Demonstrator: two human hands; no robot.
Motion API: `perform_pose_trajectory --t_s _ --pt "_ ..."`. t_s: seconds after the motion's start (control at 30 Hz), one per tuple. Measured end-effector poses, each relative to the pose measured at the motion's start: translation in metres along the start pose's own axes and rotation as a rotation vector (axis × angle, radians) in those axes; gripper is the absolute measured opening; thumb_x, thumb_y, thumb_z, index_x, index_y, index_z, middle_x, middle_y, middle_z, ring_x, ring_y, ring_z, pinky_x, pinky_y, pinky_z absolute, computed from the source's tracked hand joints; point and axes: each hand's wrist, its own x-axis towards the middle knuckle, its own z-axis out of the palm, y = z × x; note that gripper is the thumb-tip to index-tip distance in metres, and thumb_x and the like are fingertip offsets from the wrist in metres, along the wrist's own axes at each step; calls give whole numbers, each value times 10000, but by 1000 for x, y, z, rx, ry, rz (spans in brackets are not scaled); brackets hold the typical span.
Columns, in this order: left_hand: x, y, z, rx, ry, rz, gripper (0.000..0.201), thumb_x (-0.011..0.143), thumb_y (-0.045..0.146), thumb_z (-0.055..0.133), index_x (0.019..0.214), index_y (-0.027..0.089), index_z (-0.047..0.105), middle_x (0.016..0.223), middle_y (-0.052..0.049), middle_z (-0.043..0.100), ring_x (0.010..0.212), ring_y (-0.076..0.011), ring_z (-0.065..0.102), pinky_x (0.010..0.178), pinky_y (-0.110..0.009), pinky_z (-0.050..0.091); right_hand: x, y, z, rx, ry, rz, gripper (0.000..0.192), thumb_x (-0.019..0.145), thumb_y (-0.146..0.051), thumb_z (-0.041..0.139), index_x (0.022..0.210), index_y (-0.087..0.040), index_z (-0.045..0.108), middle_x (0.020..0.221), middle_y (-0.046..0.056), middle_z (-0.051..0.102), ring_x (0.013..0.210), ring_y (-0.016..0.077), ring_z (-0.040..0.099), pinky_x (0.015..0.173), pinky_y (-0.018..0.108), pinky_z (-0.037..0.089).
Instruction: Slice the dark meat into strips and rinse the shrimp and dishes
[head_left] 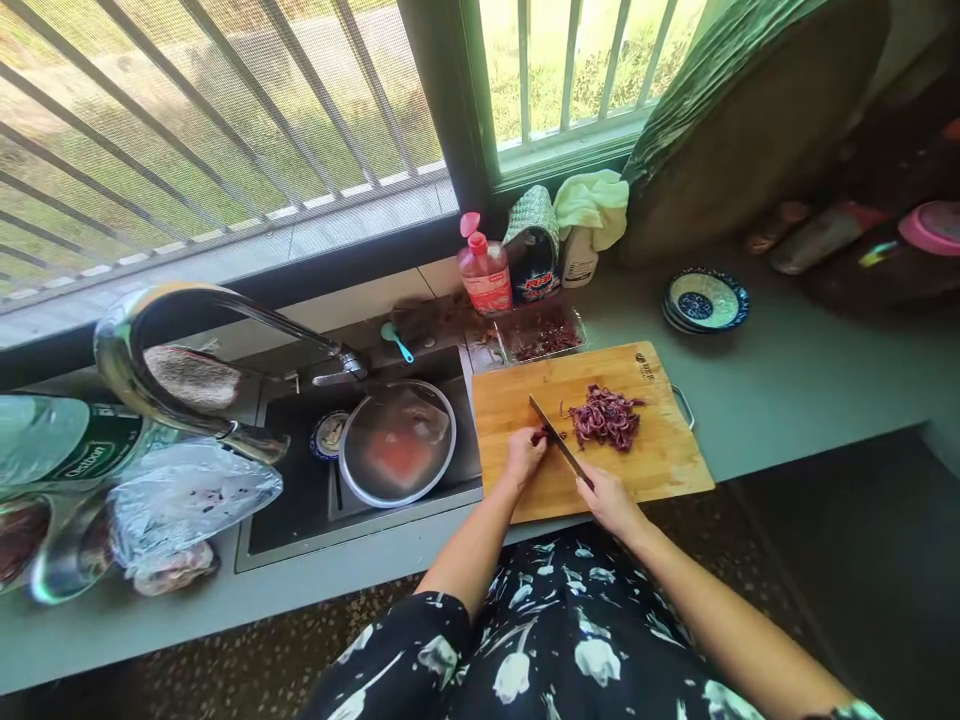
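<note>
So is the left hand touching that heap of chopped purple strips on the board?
Apart. The head view shows bare wood of the cutting board and the knife blade between the left hand and the heap of purple strips.

Matt wooden cutting board [645, 460], glossy metal faucet [150, 330]

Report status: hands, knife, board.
Right hand grips knife. Left hand pins dark red piece on cutting board. Sliced pile beside blade.

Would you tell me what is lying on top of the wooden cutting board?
A pile of purple shreds lies on the cutting board. The left hand covers the piece under the knife.
</note>
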Motion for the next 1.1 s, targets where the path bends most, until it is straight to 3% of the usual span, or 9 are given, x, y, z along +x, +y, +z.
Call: perform_pose_trajectory --t_s 0.17,0.3,0.37,0.57,0.7,0.87,0.93,1.0,1.1 --pt "-6 -1 -4 66 27 25 75 709 184 569 715 147 634 717 -39 618 702 -133 549 681 -250 425 -7 3 -3 46 6 22 416 800 -272 369 1182 -189 507 876 66 641 827 176 587 753 285 441" --pt "-8 1 -7 83 16 -30 95 722 213 569 703 156 641 705 -28 611 698 -130 535 687 -254 410 9 1 -17 265 -72 194 454 792 -349 377 1191 -172 501 461 -30 534 444 129 534 490 230 435" --pt "-8 2 -8 66 8 -73 111 728 234 566 707 161 647 709 -23 613 695 -126 533 680 -251 407 10 3 -21 389 -90 282 484 775 -383 398 1197 -164 490 363 -69 447 342 111 464 400 206 391" --pt "-7 14 -16 2 -41 -174 161 710 284 581 774 156 655 738 -26 633 685 -122 550 672 -248 415 -6 11 -24 652 -22 351 559 737 -468 448 1182 -131 482 411 -73 453 351 95 440 377 198 388" --pt "-5 24 -15 79 -32 -176 193 711 326 574 759 158 656 726 -48 639 713 -152 563 680 -263 411 -14 15 -31 660 65 341 557 752 -475 451 1204 -149 462 433 -70 460 366 89 440 393 195 393" --pt "2 34 -6 73 -118 -328 157 743 262 541 808 171 651 748 -55 639 690 -156 561 643 -256 404 -18 15 -37 627 54 327 574 740 -480 462 1196 -132 475 433 -65 475 364 94 454 386 198 384" --pt "1 40 -5 110 -53 -287 210 748 259 549 925 181 630 833 -69 622 769 -169 544 694 -272 402 -19 14 -35 624 54 323 575 740 -481 455 1193 -128 478 430 -66 475 363 95 456 388 198 387" --pt "-2 47 -5 209 27 -154 238 759 269 547 980 210 614 922 -81 584 876 -194 497 758 -304 384 -19 13 -32 609 54 323 568 744 -475 447 1194 -130 478 427 -67 474 361 96 455 387 198 386" --pt "-4 55 -5 326 -4 6 179 789 313 509 876 245 649 906 -77 552 916 -220 435 761 -330 366 -19 10 -30 574 39 321 532 749 -457 447 1174 -141 498 429 -66 475 366 98 462 390 199 393"
